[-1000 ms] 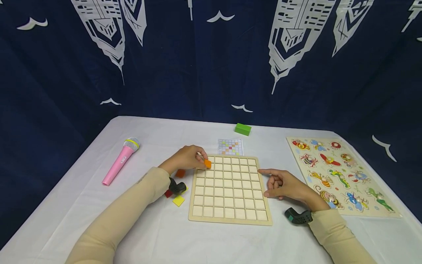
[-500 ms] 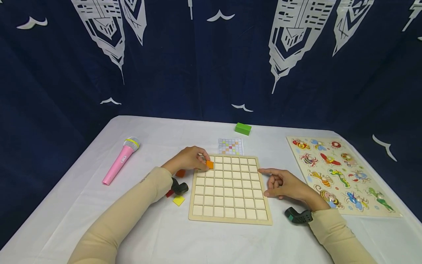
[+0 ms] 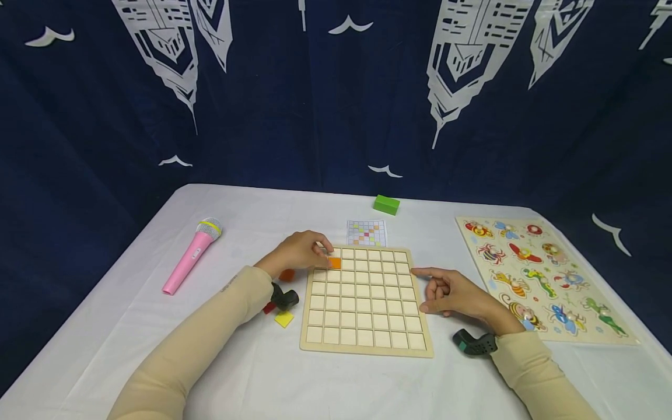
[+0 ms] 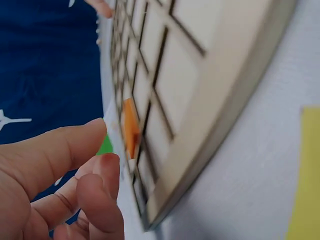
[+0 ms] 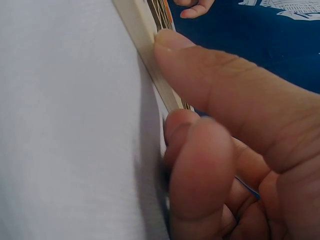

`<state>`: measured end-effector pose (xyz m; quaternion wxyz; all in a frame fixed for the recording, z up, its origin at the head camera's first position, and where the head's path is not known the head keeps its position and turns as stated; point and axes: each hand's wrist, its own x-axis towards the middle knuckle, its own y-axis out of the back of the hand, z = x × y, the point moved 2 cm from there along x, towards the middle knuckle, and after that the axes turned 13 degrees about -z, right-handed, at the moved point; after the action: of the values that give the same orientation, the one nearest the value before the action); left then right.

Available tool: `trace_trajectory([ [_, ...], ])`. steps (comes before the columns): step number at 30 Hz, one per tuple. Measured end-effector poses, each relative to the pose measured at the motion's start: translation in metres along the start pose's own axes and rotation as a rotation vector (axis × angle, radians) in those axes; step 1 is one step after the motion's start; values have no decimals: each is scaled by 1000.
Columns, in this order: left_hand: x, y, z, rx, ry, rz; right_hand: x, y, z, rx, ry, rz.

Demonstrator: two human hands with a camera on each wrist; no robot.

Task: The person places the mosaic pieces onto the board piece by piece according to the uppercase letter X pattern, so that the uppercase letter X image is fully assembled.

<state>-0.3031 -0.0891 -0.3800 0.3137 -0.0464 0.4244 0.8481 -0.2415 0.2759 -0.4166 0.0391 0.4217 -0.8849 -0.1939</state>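
Observation:
An orange square tile [image 3: 335,263] lies in a cell near the far left corner of the wooden grid board [image 3: 366,353]. In the left wrist view the tile [image 4: 131,127] looks slightly tilted in its cell. My left hand [image 3: 301,252] is just left of it, thumb and fingertips apart from the tile with nothing between them. At the board's right edge is my right hand [image 3: 455,296]; its index finger reaches along the edge, and its thumb touches the rim in the right wrist view. Its other fingers are bent beneath.
Left of the board lie a darker orange piece [image 3: 287,275], a red piece [image 3: 269,307] and a yellow tile [image 3: 284,319]. A coloured pattern card [image 3: 366,233] and green block [image 3: 386,205] stand behind. A pink microphone [image 3: 192,256] is far left, an insect puzzle [image 3: 543,279] right.
The left hand brought the orange tile slightly right and down into a cell, then let go and drew back a little left. The right hand has stayed at the board's edge.

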Motion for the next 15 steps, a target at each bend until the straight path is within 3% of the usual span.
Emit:
trace_trajectory([
  [10, -28, 16, -10, -69, -76, 39, 2, -1, -2, 3, -14, 6],
  [15, -46, 31, -18, -79, -145, 6, 1, -2, -2, 2, -27, 11],
])
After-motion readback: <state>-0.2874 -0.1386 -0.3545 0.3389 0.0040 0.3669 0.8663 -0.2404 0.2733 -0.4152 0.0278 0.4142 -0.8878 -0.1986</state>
